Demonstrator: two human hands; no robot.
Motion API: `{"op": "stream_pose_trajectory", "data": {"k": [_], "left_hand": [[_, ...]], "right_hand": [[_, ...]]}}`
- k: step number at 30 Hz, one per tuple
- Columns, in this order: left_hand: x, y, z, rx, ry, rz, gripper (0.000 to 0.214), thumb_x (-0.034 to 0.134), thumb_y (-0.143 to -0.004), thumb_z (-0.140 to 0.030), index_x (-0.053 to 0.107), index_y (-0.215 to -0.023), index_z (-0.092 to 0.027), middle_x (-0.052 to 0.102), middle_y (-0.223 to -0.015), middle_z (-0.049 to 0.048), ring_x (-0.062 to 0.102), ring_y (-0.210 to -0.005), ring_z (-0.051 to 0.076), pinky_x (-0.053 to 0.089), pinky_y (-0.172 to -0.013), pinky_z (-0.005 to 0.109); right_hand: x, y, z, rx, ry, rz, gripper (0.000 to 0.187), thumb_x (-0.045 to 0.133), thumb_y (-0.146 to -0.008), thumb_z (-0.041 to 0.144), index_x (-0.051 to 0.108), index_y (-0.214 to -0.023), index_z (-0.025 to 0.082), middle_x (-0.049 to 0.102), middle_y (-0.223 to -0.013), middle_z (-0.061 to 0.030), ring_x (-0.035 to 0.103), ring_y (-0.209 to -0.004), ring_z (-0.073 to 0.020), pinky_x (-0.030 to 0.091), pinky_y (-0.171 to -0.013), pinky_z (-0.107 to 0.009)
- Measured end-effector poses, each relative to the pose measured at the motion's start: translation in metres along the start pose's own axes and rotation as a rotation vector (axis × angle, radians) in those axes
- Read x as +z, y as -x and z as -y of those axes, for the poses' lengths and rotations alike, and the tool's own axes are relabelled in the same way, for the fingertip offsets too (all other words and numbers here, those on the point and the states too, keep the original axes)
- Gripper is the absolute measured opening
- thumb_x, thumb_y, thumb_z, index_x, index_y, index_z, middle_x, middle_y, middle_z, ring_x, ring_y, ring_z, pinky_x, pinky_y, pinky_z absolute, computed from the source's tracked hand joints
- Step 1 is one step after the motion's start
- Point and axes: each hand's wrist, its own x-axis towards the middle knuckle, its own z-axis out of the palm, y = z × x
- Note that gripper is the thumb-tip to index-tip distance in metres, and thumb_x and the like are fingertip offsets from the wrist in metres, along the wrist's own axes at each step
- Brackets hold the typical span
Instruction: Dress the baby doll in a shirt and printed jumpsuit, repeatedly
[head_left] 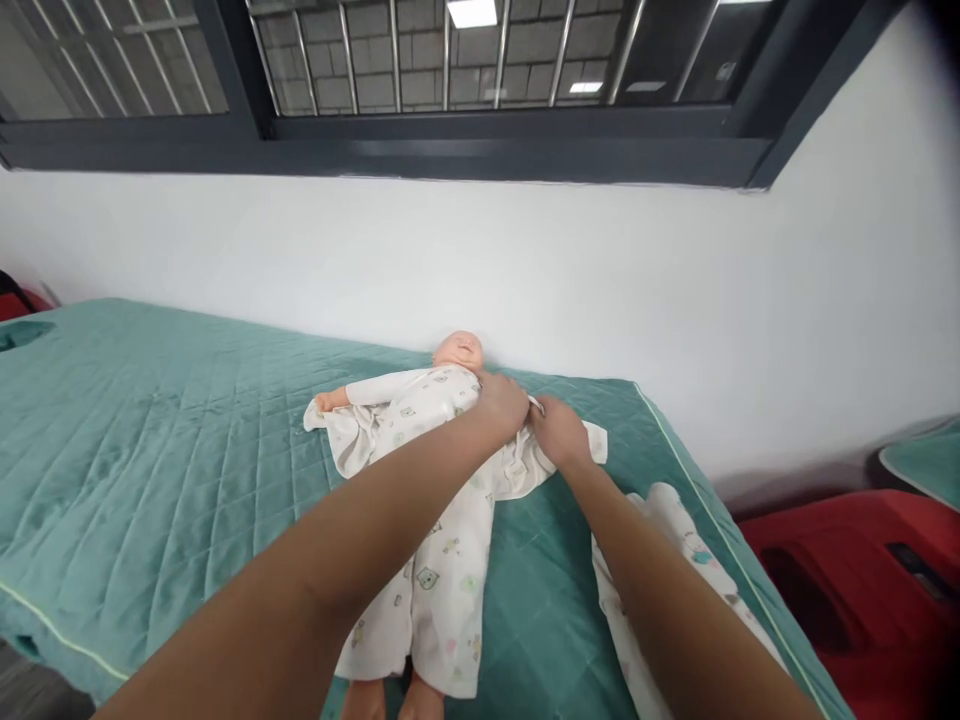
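Note:
A baby doll (459,350) lies on its back on the bed, its feet towards me. It wears a white, animal-print baby outfit (450,580), with more loose white cloth spread under its arms. At the doll's shoulder on the right of the picture, my left hand (504,405) is closed on the baby outfit; its fingertips are mostly hidden. Just beside it, my right hand (561,430) pinches a white edge of the same clothing between thumb and fingers. The doll's arm on that side is hidden by my hands. Its other arm lies stretched out.
A green quilted cover (187,450) spreads over the bed. Folded white printed cloth (675,530) lies under my right forearm. A red plastic object (855,580) stands beyond the bed's right edge. Behind are a white wall (600,270) and a barred, dark-framed window (487,150).

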Motion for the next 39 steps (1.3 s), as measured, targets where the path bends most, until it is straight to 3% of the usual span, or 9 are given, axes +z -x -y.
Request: {"op": "stream_pose_trajectory", "data": {"k": [4, 11, 16, 19, 23, 31, 39], "left_hand": [[0.003, -0.012, -0.006, -0.023, -0.034, 0.042, 0.045, 0.062, -0.081, -0.018, 0.063, -0.125, -0.014, 0.059, -0.132, 0.0221, 0.051, -0.122, 0.042, 0.034, -0.097, 0.067], [-0.018, -0.018, 0.029, -0.033, -0.053, 0.100, 0.038, 0.071, -0.073, -0.016, 0.071, -0.110, -0.016, 0.068, -0.119, 0.0203, 0.060, -0.112, 0.040, 0.042, -0.094, 0.057], [-0.009, -0.017, 0.011, 0.067, -0.038, 0.148, 0.028, 0.071, -0.072, -0.014, 0.072, -0.100, -0.014, 0.072, -0.105, 0.0156, 0.066, -0.100, 0.033, 0.046, -0.090, 0.045], [0.003, -0.018, -0.002, 0.133, -0.029, 0.110, 0.034, 0.068, -0.075, -0.017, 0.069, -0.108, -0.013, 0.070, -0.111, 0.0167, 0.065, -0.098, 0.031, 0.047, -0.087, 0.042], [0.007, -0.016, 0.006, 0.175, -0.043, 0.040, 0.038, 0.064, -0.078, -0.020, 0.064, -0.115, -0.014, 0.068, -0.113, 0.0174, 0.064, -0.099, 0.031, 0.046, -0.086, 0.041], [-0.007, -0.011, 0.030, 0.208, -0.111, -0.013, 0.028, 0.061, -0.080, -0.024, 0.067, -0.105, -0.015, 0.069, -0.106, 0.0158, 0.065, -0.092, 0.030, 0.046, -0.080, 0.038], [-0.023, -0.003, 0.052, 0.189, -0.129, -0.064, 0.030, 0.058, -0.082, -0.024, 0.063, -0.111, -0.018, 0.067, -0.107, 0.0140, 0.064, -0.097, 0.028, 0.046, -0.080, 0.037]], "right_hand": [[-0.005, 0.000, -0.002, 0.032, -0.006, 0.026, 0.037, 0.034, -0.097, 0.037, 0.067, -0.101, 0.020, 0.071, -0.103, -0.0122, 0.065, -0.094, -0.0249, 0.038, -0.071, -0.030], [-0.015, -0.005, -0.027, 0.115, -0.068, 0.072, 0.031, 0.041, -0.093, 0.037, 0.069, -0.091, 0.023, 0.072, -0.096, -0.0082, 0.065, -0.089, -0.0236, 0.036, -0.065, -0.028], [-0.008, -0.003, -0.028, 0.100, -0.110, 0.049, 0.029, 0.043, -0.091, 0.035, 0.069, -0.088, 0.022, 0.072, -0.096, -0.0083, 0.064, -0.092, -0.0226, 0.035, -0.066, -0.028], [-0.004, -0.001, -0.025, 0.094, -0.123, 0.023, 0.030, 0.042, -0.092, 0.035, 0.068, -0.088, 0.021, 0.071, -0.097, -0.0094, 0.062, -0.092, -0.0221, 0.035, -0.066, -0.027], [-0.001, -0.001, -0.025, 0.083, -0.161, 0.008, 0.028, 0.042, -0.092, 0.032, 0.067, -0.087, 0.020, 0.070, -0.095, -0.0097, 0.061, -0.088, -0.0203, 0.034, -0.067, -0.026], [-0.005, -0.004, -0.038, 0.026, -0.314, 0.038, 0.027, 0.044, -0.091, 0.030, 0.068, -0.085, 0.021, 0.071, -0.087, -0.0057, 0.059, -0.081, -0.0185, 0.035, -0.068, -0.026], [-0.005, -0.004, -0.041, 0.107, -0.512, -0.002, 0.023, 0.049, -0.086, 0.029, 0.070, -0.092, 0.018, 0.072, -0.093, -0.0084, 0.062, -0.090, -0.0219, 0.043, -0.080, -0.031]]}}
